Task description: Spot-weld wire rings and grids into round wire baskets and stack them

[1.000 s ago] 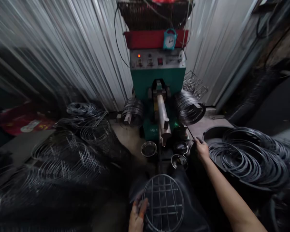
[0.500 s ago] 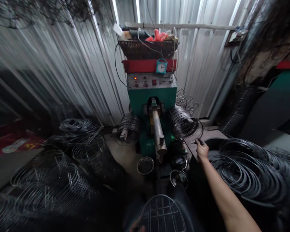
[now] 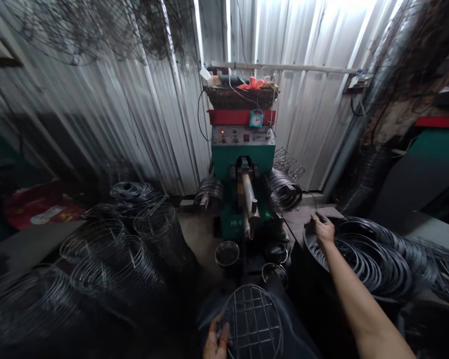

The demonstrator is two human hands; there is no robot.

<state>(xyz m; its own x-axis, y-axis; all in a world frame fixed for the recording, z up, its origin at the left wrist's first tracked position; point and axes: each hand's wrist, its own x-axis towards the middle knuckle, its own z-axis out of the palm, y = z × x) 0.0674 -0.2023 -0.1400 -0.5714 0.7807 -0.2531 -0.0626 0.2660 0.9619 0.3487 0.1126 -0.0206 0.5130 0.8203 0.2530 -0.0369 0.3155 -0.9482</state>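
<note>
At the bottom of the view, my left hand [image 3: 217, 339] grips the left rim of a round wire rack [image 3: 255, 319] with a crossed grid, held above my lap. Further right, my right hand [image 3: 324, 230] is closed at the end of my outstretched arm. A thin wire ring [image 3: 314, 200] runs up from its fingers, faint against the floor. Just beyond that hand a bundle of wire rings [image 3: 284, 192] hangs on the right side of a green machine [image 3: 230, 157]. A metal arm [image 3: 249, 192] juts from the machine toward me.
Another ring bundle [image 3: 209, 192] hangs on the machine's left. A tub [image 3: 310, 244] of wire rings [image 3: 377, 259] stands at right. Stacked wire racks [image 3: 115, 259] fill the left floor. Small bowls [image 3: 227, 254] sit below the machine. A basket [image 3: 243, 98] and a clock [image 3: 256, 118] are on top.
My right hand has drawn away from the right ring bundle, toward the tub, with the wire ring. My left hand and the rack have come further into view. The camera view has shifted.
</note>
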